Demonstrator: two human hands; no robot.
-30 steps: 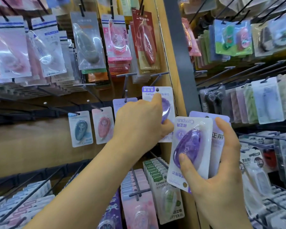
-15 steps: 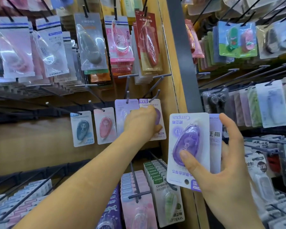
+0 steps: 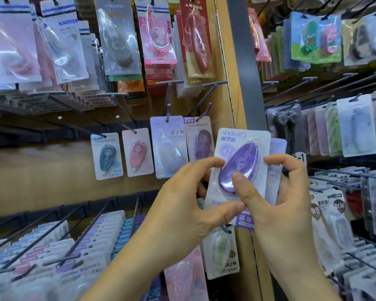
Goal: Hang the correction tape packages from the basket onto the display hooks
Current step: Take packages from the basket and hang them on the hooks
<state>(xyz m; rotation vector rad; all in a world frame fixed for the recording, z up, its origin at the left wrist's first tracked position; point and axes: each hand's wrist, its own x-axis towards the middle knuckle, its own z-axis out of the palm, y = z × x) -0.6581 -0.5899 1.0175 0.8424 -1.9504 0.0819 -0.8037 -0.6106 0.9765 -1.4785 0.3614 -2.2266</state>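
Correction tape packages [image 3: 117, 40] in many colours hang in rows on the wooden display wall [image 3: 41, 170], which fills the left and middle of the view. A wooden upright [image 3: 230, 72] with a grey post [image 3: 245, 61] separates this wall from another rack [image 3: 326, 83] of packages on the right.

In front of the upright, at middle height, both hands hold one purple correction tape package [image 3: 227, 140] in the air, and it sits on no hook. Its print reads upside down and the card leans a little to the right. A second package [image 3: 277, 148], pale lilac, lies just behind it and shows past its right edge.

The right hand [image 3: 284, 213] grips both packages: the thumb presses on the purple blister and the fingers curl round the right edge from behind. The left hand [image 3: 182, 205] pinches the left side of the front card, with the index finger curled on the edge and the thumb under the lower corner.

Just to the left of the held package, four packages hang side by side in one row: a purple one [image 3: 201, 140], a pale lilac one [image 3: 167, 148], a pink one [image 3: 137, 153] and a dark teal one [image 3: 106, 156]. The purple and lilac ones hang on dark metal hooks [image 3: 168, 109] that stick out toward the camera.
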